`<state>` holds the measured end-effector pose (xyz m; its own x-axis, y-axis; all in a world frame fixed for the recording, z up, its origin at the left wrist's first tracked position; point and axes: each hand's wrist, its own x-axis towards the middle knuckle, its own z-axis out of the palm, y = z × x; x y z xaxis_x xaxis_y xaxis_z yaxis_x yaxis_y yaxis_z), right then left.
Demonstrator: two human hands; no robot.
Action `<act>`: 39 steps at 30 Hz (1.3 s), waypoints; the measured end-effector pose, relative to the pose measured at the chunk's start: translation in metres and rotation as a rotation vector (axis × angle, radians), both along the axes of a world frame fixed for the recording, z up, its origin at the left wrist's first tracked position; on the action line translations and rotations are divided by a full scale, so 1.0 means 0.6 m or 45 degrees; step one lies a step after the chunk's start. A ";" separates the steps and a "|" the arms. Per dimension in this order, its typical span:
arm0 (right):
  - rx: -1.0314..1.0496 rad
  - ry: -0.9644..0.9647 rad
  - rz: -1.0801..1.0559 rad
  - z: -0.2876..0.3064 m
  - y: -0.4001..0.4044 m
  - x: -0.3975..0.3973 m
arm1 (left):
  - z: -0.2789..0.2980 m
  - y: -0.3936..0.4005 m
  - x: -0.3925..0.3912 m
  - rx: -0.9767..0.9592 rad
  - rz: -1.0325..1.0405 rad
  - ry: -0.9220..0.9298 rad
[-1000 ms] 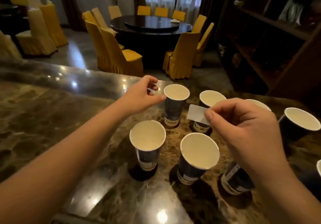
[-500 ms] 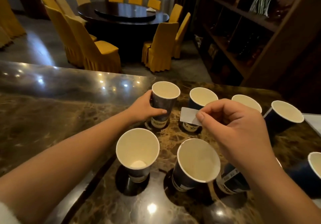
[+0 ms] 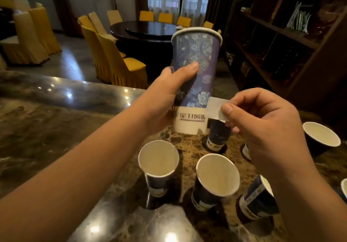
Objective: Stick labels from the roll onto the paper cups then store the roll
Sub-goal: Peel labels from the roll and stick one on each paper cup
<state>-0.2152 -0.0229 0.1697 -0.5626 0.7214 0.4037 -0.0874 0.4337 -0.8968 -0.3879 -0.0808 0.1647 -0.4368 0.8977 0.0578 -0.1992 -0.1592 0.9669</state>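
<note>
My left hand [image 3: 167, 95] grips a tall blue flower-patterned paper cup [image 3: 197, 61] and holds it upright in the air above the counter. Its white bottom band carries dark print. My right hand [image 3: 262, 127] pinches a small white label [image 3: 214, 108] between thumb and forefinger, right at the cup's lower right side. Several more blue paper cups stand on the marble counter [image 3: 56, 129], among them an open cup [image 3: 158, 159] and a second open cup [image 3: 217, 174] near me. The label roll is not in view.
More cups stand to the right, one [image 3: 321, 134] near the counter's far right and one [image 3: 261, 198] partly behind my right wrist. A dark wooden shelf unit [image 3: 281, 44] rises on the right. Beyond the counter are yellow-covered chairs [image 3: 122, 67] and a round dark table [image 3: 150, 31].
My left hand closed round the far cup and lifted it off the counter up to eye level. My right hand brought the label to the cup's lower side.
</note>
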 end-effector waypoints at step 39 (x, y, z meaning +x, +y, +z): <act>0.036 -0.294 0.004 -0.019 -0.030 0.014 | -0.041 -0.127 0.085 0.078 -0.033 0.111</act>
<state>-0.2071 -0.0411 0.1580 -0.6448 0.7095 0.2843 0.1170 0.4592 -0.8806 -0.3369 -0.1570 0.1401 -0.4046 0.9021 0.1501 -0.1193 -0.2148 0.9694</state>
